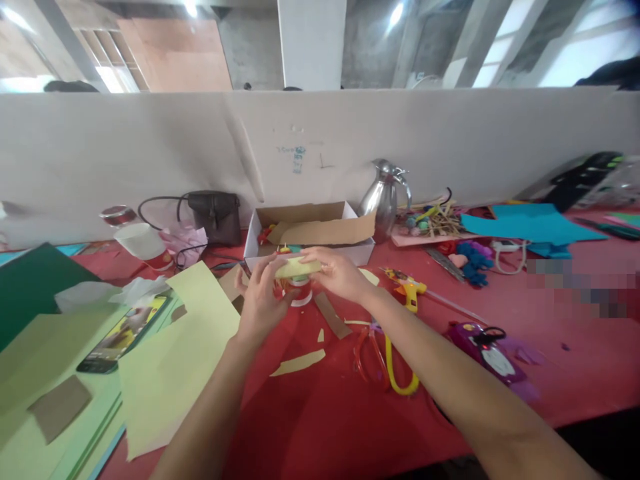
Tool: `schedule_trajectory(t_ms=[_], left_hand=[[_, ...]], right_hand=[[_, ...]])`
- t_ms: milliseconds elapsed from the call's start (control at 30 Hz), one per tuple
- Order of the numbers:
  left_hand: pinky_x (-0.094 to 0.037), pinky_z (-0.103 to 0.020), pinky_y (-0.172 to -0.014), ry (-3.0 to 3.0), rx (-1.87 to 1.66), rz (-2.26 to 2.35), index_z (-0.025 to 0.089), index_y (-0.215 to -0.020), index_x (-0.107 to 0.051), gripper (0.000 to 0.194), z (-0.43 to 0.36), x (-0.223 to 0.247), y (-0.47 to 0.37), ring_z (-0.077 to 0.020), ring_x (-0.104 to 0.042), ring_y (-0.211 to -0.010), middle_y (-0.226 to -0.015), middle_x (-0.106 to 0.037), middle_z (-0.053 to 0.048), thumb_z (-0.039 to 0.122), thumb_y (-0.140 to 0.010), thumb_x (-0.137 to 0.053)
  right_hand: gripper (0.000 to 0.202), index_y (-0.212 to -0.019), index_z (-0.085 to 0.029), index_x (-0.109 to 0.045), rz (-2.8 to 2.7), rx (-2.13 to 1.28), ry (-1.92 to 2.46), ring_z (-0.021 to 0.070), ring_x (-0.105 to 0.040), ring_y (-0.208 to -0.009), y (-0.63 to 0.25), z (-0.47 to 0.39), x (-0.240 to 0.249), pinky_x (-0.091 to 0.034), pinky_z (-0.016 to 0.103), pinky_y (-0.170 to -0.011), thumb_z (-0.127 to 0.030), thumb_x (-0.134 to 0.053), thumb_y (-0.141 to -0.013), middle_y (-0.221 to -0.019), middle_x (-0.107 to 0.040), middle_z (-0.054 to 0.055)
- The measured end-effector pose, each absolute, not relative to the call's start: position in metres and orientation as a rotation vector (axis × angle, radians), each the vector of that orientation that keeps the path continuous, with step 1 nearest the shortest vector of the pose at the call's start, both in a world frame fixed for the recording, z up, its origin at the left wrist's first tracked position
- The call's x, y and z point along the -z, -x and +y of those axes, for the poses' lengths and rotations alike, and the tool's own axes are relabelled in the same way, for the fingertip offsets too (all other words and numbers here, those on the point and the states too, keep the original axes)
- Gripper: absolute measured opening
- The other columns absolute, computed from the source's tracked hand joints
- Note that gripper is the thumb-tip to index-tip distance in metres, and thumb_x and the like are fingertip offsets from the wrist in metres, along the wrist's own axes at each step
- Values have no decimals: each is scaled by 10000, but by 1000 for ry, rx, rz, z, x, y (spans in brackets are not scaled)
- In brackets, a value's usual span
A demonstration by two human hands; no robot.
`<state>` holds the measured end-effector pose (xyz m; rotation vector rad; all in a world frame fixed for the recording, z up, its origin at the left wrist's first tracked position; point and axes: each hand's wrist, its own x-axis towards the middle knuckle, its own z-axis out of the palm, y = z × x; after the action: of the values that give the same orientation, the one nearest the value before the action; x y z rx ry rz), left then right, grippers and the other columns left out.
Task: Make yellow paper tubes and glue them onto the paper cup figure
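Observation:
Both my hands are at a small pale yellow paper piece [299, 268], in front of the open box. My left hand [261, 295] has its left end between fingers and thumb. The right end is pinched by the fingertips of my right hand [341, 272]. Just under the paper is a small red and white round object [301, 295], partly covered by my left fingers, so I cannot make out its kind. Close by on the red cloth lie a brown cardboard strip [332, 315] and a curved yellow paper scrap [299, 363].
A white box [364, 255] holds brown cardboard. Red-and-yellow-handled scissors [401, 387] and a yellow glue gun [412, 292] lie right, near a purple device [487, 350]. Yellow sheets [175, 360] and a phone [123, 333] are left. A metal jug [381, 200] stands behind.

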<state>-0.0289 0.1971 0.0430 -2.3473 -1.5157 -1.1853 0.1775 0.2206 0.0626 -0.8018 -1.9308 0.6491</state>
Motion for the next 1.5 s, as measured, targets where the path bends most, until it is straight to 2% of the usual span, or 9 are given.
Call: schedule_trajectory(t_ms=[133, 300, 567, 967, 1067, 1133, 1200, 1300, 1500], left_hand=[[-124, -512, -1148, 2363, 1125, -1508, 313, -1217, -538, 413, 201, -57, 33, -288, -570, -1265, -1337, -636, -72, 306, -838, -702], [-155, -494, -1138, 2412, 1096, -1532, 303, -1185, -559, 370, 203, -63, 34, -277, -583, -1241, -1291, -663, -51, 304, -841, -694], [-224, -482, -1125, 2484, 1093, -1462, 322, -1183, -634, 305, 206, -73, 43, -252, -639, -1120, -1190, -710, -14, 323, -878, -636], [-442, -413, -1002, 2480, 1214, -1472, 313, -1193, -713, 342, 217, -74, 74, -233, -643, -1070, -1155, -659, -40, 321, -854, -663], [-468, -383, -991, 2510, 1309, -1450, 293, -1238, -689, 387, 217, -72, 74, -228, -641, -1098, -1175, -670, -42, 355, -856, -667], [-478, -377, -985, 2512, 1339, -1462, 281, -1241, -688, 399, 216, -72, 72, -230, -646, -1093, -1176, -677, -48, 372, -853, -667], [-482, -379, -981, 2509, 1338, -1485, 285, -1242, -688, 403, 215, -73, 71, -233, -655, -1077, -1174, -687, -46, 368, -849, -667], [-482, -384, -975, 2498, 1315, -1502, 295, -1249, -686, 412, 215, -76, 70, -231, -668, -1046, -1170, -702, -36, 356, -842, -674], [-467, -394, -996, 2456, 1304, -1523, 310, -1226, -702, 390, 217, -79, 66, -228, -668, -1056, -1167, -707, -26, 330, -837, -683]], right_hand=[[432, -1250, -319, -632, -1790, -682, 803, 234, -529, -1343, -182, 213, -56, -525, 401, -1031, -132, -641, -862, -1477, -519, 53], [769, -1471, -359, -408, -1623, -577, 954, 266, -413, -1433, -180, 198, -31, -395, 487, -1157, -210, -755, -801, -1540, -445, 53], [938, -1532, -295, -299, -1666, -666, 1129, 300, -633, -1196, -158, 204, -23, -479, 497, -1018, -179, -790, -741, -1306, -662, 101], [1255, -1604, -204, -49, -1935, -606, 1257, 375, -622, -1165, -140, 230, -57, -442, 526, -989, -284, -869, -656, -1185, -704, 168], [1164, -1594, -198, -116, -1917, -430, 1261, 389, -474, -1344, -150, 214, -62, -381, 558, -1069, -378, -843, -703, -1412, -563, 205], [926, -1546, -183, -275, -1854, -285, 1327, 354, -460, -1357, -170, 198, -63, -380, 508, -1095, -436, -760, -798, -1460, -518, 197], [569, -1377, -192, -510, -1767, -122, 1526, 310, -532, -1276, -201, 180, -59, -417, 431, -1073, -436, -652, -883, -1359, -600, 154], [286, -1095, -112, -633, -1569, -60, 1836, 386, -589, -1140, -256, 158, -40, -439, 522, -991, -302, -603, -884, -1123, -658, 224], [374, -1113, -39, -581, -1300, -156, 2359, 391, -678, -1004, -311, 150, 7, -506, 457, -828, -286, -639, -838, -1014, -677, 282]])
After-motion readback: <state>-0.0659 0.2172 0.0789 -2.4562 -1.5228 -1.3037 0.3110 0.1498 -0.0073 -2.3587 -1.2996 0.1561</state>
